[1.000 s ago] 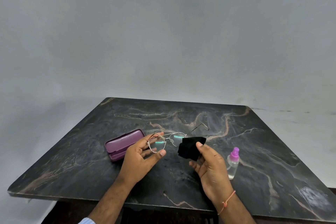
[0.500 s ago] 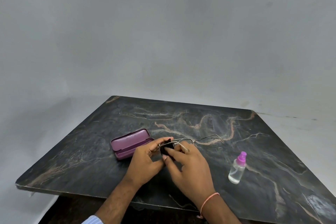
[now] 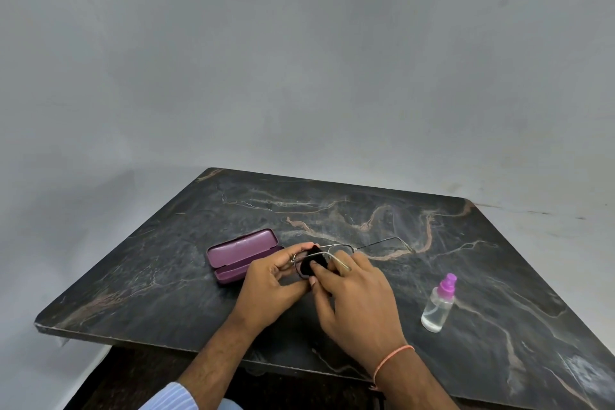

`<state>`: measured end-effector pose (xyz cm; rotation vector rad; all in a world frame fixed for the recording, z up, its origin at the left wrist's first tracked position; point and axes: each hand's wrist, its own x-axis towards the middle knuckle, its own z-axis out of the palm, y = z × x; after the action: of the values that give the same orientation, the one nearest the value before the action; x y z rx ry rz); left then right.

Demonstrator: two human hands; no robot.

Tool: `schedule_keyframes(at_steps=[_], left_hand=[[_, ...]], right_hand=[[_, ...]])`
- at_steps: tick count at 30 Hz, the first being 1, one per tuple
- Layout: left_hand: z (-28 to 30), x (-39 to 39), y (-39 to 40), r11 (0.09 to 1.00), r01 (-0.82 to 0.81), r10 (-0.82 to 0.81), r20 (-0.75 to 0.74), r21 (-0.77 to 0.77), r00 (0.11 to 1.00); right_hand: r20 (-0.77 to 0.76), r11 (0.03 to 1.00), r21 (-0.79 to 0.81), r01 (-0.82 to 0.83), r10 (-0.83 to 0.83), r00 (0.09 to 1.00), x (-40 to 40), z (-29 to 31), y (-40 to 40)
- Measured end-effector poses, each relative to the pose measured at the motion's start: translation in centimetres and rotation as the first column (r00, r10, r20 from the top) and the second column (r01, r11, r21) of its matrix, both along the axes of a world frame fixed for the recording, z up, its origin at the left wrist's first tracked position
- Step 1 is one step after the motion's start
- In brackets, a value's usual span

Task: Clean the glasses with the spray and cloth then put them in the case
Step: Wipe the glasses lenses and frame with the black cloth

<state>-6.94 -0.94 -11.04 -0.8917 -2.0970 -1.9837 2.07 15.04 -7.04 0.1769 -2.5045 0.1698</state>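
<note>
Meanwhile left hand (image 3: 271,286) grips glasses (image 3: 336,251), temples pointing far-right; right hand (image 3: 357,301) pinches cloth (image 3: 311,265).

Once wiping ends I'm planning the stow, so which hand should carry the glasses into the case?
Probably the left hand: it already grips the glasses and sits beside the open case. The right hand holds the cloth.
</note>
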Motion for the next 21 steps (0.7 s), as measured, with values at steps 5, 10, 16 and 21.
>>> schedule_keyframes(at_steps=[5,10,16,21], left_hand=[[0.3,0.3,-0.1,1.0,-0.019,0.019,-0.01,-0.025,1.0],[0.1,-0.1,-0.2,0.999,-0.015,0.014,-0.033,-0.029,0.999],[0.1,0.3,-0.1,1.0,-0.017,0.015,-0.041,-0.027,0.999],[0.1,0.1,-0.2,0.997,-0.05,0.046,-0.064,-0.064,0.997]], right_hand=[[0.001,0.994,-0.091,-0.054,0.054,0.999,-0.9,-0.3,-0.2],[0.009,0.991,-0.053,-0.119,0.12,0.993,-0.2,-0.1,0.4],[-0.025,0.995,-0.077,-0.06,0.058,0.998,-1.2,0.1,0.8],[0.015,0.973,-0.119,-0.197,0.201,0.98,-0.8,0.1,0.4]])
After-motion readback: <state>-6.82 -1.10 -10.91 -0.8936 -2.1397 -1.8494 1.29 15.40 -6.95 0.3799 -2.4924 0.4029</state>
